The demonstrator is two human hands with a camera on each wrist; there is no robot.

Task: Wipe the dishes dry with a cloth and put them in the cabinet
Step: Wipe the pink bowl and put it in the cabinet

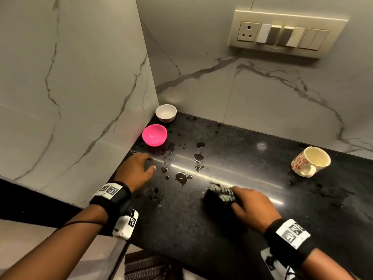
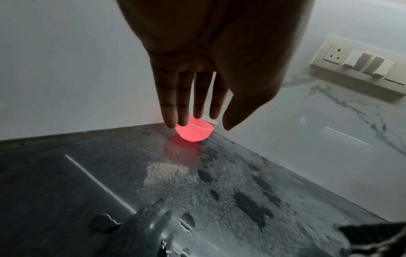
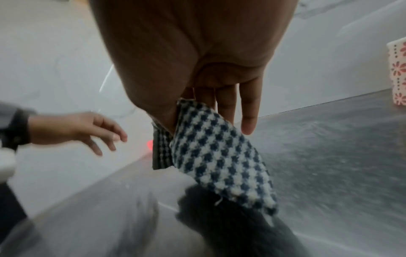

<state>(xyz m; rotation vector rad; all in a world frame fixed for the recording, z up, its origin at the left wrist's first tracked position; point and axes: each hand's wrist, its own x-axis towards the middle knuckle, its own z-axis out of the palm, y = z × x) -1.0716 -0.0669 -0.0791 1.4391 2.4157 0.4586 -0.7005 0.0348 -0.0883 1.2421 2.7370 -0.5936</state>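
Note:
A pink bowl (image 1: 154,137) (image 2: 194,131) sits near the corner of the black countertop (image 1: 232,229), with a small white bowl (image 1: 166,112) behind it against the wall. My left hand (image 1: 139,168) (image 2: 197,97) hovers just short of the pink bowl with straight fingers, holding nothing. On the counter's right stands a cream mug (image 1: 310,163) (image 3: 398,73) with red flowers. My right hand (image 1: 248,203) (image 3: 211,97) pinches a blue-and-white checked cloth (image 1: 221,193) (image 3: 222,156) between thumb and fingers, low over the counter.
Water drops and small puddles (image 1: 182,176) spot the counter between my hands. Marble walls close the left side and back. A switch panel (image 1: 286,33) is set in the back wall. The counter's front edge runs near my left wrist.

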